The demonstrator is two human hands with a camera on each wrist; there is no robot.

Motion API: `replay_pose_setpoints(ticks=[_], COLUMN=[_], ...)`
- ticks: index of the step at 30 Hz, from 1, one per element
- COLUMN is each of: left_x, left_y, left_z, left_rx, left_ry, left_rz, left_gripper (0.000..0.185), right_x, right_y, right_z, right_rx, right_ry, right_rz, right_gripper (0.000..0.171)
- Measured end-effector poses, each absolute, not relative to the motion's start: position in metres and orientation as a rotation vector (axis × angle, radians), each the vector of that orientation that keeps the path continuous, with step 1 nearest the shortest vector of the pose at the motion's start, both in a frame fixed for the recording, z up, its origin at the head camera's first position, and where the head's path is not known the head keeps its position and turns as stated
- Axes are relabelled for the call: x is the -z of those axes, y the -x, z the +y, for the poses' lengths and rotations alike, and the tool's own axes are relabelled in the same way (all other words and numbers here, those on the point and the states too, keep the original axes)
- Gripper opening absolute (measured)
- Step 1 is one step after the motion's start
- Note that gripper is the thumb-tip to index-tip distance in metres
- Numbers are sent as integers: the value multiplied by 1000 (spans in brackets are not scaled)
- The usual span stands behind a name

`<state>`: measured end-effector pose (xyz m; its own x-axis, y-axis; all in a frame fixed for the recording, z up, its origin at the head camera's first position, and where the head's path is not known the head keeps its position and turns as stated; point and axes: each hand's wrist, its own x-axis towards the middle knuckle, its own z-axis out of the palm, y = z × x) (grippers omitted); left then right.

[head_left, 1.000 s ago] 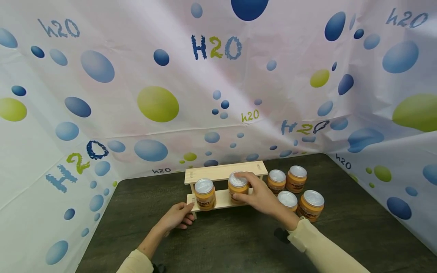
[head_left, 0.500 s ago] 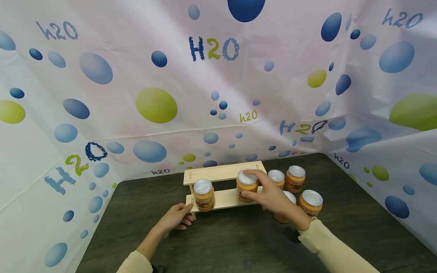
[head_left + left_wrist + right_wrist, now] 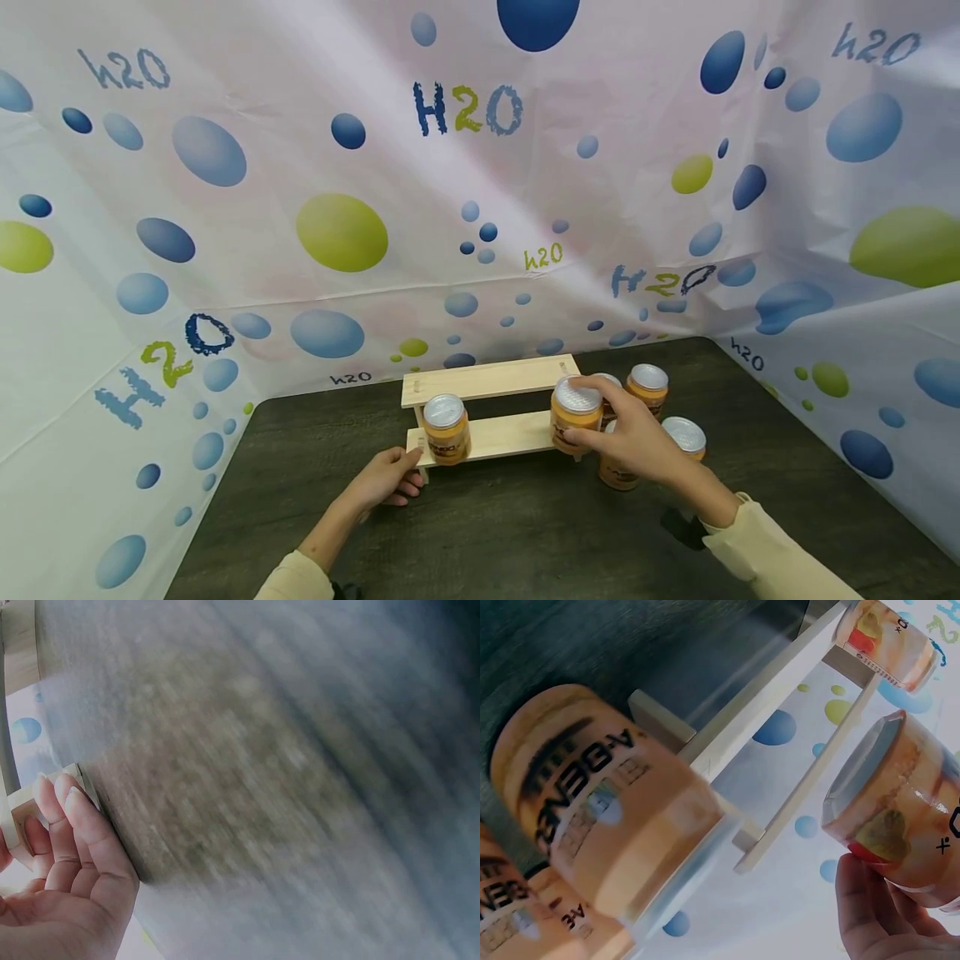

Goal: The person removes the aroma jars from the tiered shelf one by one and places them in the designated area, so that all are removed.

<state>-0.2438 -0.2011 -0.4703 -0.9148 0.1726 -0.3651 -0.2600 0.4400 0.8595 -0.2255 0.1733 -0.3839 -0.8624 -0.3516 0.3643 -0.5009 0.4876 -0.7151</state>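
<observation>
Head view: right hand (image 3: 637, 437) curled round an orange jar (image 3: 575, 415), carried from mid-shelf a second ago to the right end of the lower shelf (image 3: 498, 436), close by the loose jars (image 3: 648, 389) behind the grip; left hand (image 3: 386, 477) unchanged, fingers against the rack's left end beside a standing jar (image 3: 446, 428). Left wrist view: fingers (image 3: 71, 817) pressed on the wooden corner (image 3: 22, 806), bracing, table (image 3: 285, 787) blurred. Right wrist view: held jar (image 3: 900, 817) pinched at fingertips (image 3: 866, 904), apparently leaving the rack, another jar (image 3: 607, 817) to the left
</observation>
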Motion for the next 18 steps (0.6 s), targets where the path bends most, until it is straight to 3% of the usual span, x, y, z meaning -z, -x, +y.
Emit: replay_pose_setpoints(ticks=[18], left_x=[471], left_y=[244], left_z=[-202], left_rx=[-1470], left_ry=[68], left_rz=[2302], left_gripper=[50], right_x=[397], right_y=[190], right_z=[209], right_rx=[-1383], right_ry=[-618], right_rz=[-2624], right_gripper=[63])
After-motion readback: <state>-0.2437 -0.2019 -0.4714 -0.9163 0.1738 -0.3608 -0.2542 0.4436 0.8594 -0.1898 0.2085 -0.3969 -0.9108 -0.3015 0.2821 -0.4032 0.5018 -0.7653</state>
